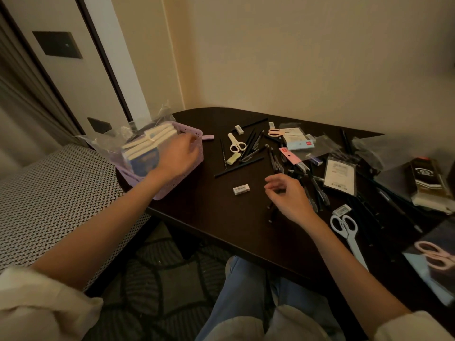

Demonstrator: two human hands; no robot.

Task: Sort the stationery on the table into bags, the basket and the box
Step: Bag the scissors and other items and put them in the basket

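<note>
Dark wood table (209,212) fills a dim room corner, strewn with pens (251,146), erasers, scissors and clear bags. At its left edge stands a purple basket (189,166) holding notebooks (150,141); the left hand (177,156) rests over its rim, fingers loosely curled, holding nothing. Nearer, the right hand (286,195) hovers beside a white eraser (241,189), fingers relaxed and apart.

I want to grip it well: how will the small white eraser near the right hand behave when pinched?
The white eraser is a short flat block lying flat on the table, so it probably will not roll. It looks light; its paper sleeve may slide a little.
</note>
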